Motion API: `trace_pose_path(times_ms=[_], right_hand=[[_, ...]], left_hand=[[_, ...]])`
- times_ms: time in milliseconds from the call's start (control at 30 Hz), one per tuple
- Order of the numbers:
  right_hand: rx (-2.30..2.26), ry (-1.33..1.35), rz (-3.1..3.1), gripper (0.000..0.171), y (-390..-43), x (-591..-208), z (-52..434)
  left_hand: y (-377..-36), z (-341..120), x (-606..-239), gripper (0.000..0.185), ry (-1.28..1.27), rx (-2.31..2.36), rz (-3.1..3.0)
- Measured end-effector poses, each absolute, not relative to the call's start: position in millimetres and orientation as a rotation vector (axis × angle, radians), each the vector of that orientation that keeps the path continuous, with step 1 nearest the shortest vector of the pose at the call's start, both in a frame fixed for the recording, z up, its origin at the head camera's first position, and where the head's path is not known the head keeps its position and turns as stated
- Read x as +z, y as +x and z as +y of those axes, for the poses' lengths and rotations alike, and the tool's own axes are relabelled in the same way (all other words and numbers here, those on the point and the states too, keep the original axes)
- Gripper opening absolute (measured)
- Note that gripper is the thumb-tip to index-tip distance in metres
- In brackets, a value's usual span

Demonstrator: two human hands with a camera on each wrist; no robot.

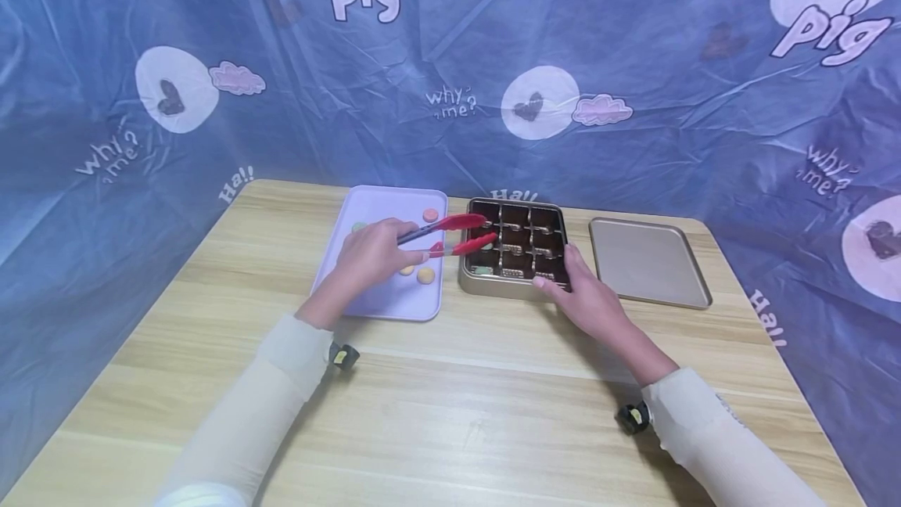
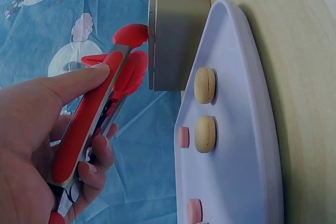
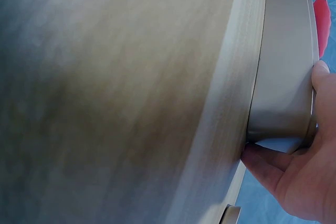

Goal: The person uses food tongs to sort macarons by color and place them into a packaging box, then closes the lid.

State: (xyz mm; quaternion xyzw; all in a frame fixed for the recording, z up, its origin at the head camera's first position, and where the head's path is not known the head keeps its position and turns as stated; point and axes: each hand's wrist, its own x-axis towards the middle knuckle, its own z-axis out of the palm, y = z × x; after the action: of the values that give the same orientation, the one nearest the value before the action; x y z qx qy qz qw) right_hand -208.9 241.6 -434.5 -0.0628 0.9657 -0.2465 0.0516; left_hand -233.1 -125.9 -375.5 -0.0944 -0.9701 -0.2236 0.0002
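My left hand [image 1: 373,253] grips red kitchen tongs [image 2: 86,119], the thumb along one arm and the fingers curled round the other. In the head view, the tongs' red tips stand spread over the left column of a gold tin box [image 1: 486,285] with brown dividers. Green macarons [image 1: 482,270] show in that column's compartments, one partly hidden by a tip. At the box's front right corner, my right hand [image 1: 591,303] holds the wall, thumb at the front rim and fingers along the side. The left wrist view shows yellow macarons [image 2: 205,134] on a lilac tray [image 2: 236,182].
On the tray also lie a pink macaron [image 1: 430,214] and a green macaron [image 1: 359,226], partly behind the left hand. The tin's lid [image 1: 651,263] lies flat right of the box. A blue printed cloth [image 1: 450,45] hangs behind the wooden table [image 1: 450,413].
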Motion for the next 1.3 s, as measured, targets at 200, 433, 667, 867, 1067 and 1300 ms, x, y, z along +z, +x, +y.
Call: trace_pose_path(times_ms=[200, 433, 667, 867, 1067, 1300], right_hand=[[-0.752, -0.193, 2.934, 0.104, -208.8, -434.1, 241.6], [-0.758, -0.199, 2.938, 0.104, -208.9, -434.9, 240.9], [-0.754, -0.197, 2.937, 0.104, -208.8, -434.9, 240.7], [-0.746, -0.195, 2.928, 0.103, -208.5, -433.5, 241.9], [-0.762, -0.190, 2.931, 0.103, -208.4, -434.5, 241.0], [-0.759, -0.194, 2.934, 0.102, -208.0, -434.1, 240.0]], left_hand=[[-229.4, -132.9, -375.8, 0.058, -0.254, -0.744, -3.037], [-222.6, -146.8, -378.0, 0.057, -0.233, -0.774, -3.019], [-214.0, -169.2, -379.4, 0.060, -0.151, -0.797, -3.001], [-210.0, -189.9, -379.0, 0.065, -0.021, -0.820, -3.038], [-203.8, -210.1, -381.4, 0.067, 0.062, -0.822, -3.039], [-197.3, -236.4, -388.3, 0.065, 0.123, -0.844, -2.996]])
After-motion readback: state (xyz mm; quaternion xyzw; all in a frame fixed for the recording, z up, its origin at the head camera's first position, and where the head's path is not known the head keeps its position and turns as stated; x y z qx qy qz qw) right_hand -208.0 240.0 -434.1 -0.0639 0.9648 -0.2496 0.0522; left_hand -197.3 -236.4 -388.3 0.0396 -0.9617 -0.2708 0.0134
